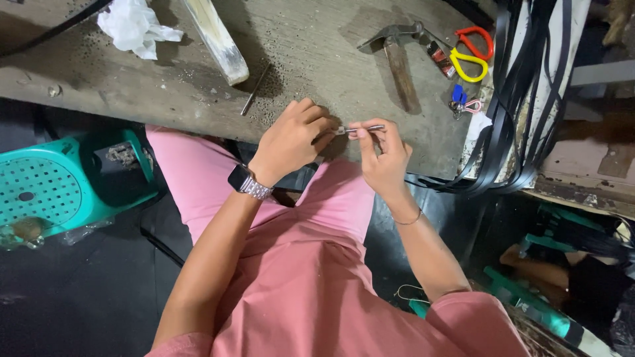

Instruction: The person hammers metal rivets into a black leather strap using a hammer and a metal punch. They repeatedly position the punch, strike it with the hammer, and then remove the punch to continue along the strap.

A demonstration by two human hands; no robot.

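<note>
The small silvery metal piece [357,129] is showing too small to identify, its left end hiding under the left hand [291,140]. The pale wooden stick [217,39] is running off the top edge.

One screen was seen: a smartwatch [239,177] with a dark, blank rectangular face on a silvery metal band, worn at the left wrist, just below the bench [317,59] edge. No packages, labels or signs were made out anywhere on the bench or around it.
</note>
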